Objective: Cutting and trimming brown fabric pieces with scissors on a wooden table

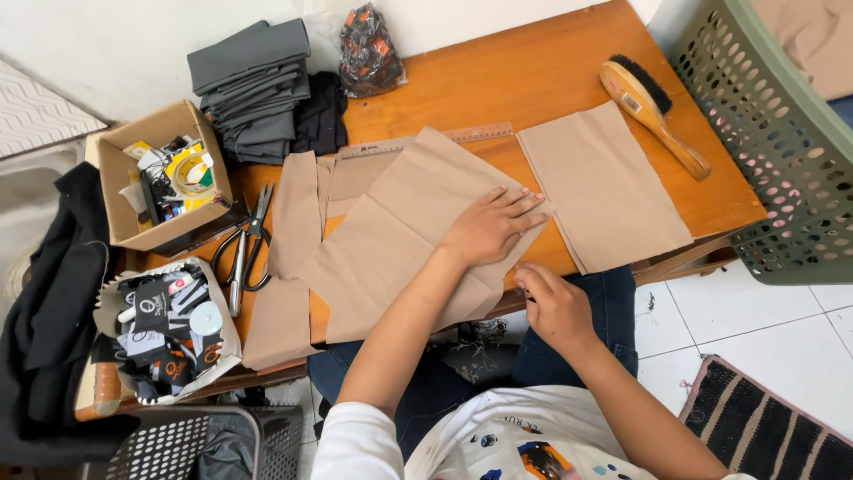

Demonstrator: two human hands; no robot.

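Note:
A large creased sheet of brown paper (391, 240) lies across the wooden table (533, 71). My left hand (494, 224) presses flat on its right part, fingers spread toward the right. Just below, my right hand (551, 302) pinches the sheet's lower right edge at the table's front, fingers curled. A separate brown paper rectangle (604, 187) lies to the right of both hands. A ruler (444, 139) pokes out from under the sheet's far edge.
Scissors (247, 251) lie left of the paper. A cardboard box (160, 178) of odds and ends, a stack of grey cloth (253, 89) and a wooden brush (653, 111) sit on the table. A green plastic basket (773, 151) stands at right.

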